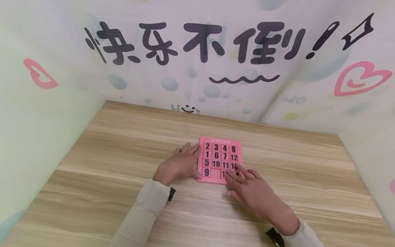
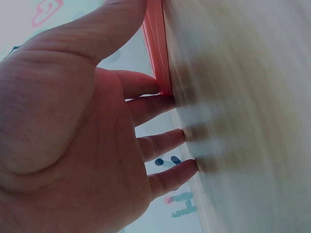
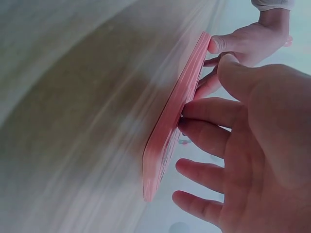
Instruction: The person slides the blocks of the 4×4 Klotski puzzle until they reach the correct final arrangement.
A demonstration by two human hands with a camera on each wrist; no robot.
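A pink number sliding puzzle point(image 1: 220, 160) lies flat on the wooden table, its numbered tiles in rows. In the bottom row, a gap sits right of the 9 tile point(image 1: 206, 172). My left hand point(image 1: 182, 164) rests along the puzzle's left edge, thumb at the near corner. In the left wrist view its spread fingers touch the table and the pink edge point(image 2: 158, 48). My right hand point(image 1: 254, 192) reaches over the near right corner. Its index and middle fingertips touch tiles there, covering part of them; the other two fingers are held off the board in the right wrist view.
The wooden table point(image 1: 123, 144) extends around the puzzle on all sides. A white cloth backdrop point(image 1: 185, 75) with black lettering and hearts rises behind the table, and pale walls stand at both sides.
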